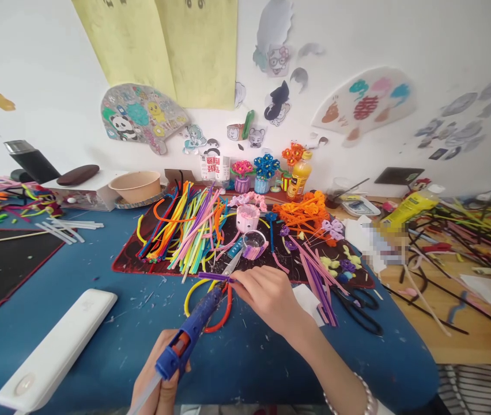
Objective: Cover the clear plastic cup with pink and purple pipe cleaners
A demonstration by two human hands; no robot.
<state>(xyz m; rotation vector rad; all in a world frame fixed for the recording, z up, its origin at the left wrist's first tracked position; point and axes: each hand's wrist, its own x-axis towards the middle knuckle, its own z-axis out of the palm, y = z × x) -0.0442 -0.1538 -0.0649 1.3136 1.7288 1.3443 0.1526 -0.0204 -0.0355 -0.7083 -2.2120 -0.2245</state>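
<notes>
My left hand (159, 383) at the bottom edge is closed around a blue hot glue gun (193, 328), whose nozzle points up toward a short purple pipe cleaner (213, 277). My right hand (267, 297) pinches that purple pipe cleaner at its right end, just above the blue table cover (76, 276). Scissors with a red-orange handle (226, 294) lie under the glue gun's tip. Beyond them a pile of multicoloured pipe cleaners (185, 227) rests on a dark mat (127, 262).
A white rectangular case (57, 349) lies at front left. Black scissors (360, 308) sit to the right of my right hand. Small pipe-cleaner baskets (248, 218), an orange pile (303, 213), a paper bowl (135, 185) and a juice bottle (299, 176) stand farther back. Black wires cover the wooden table (457, 323) on the right.
</notes>
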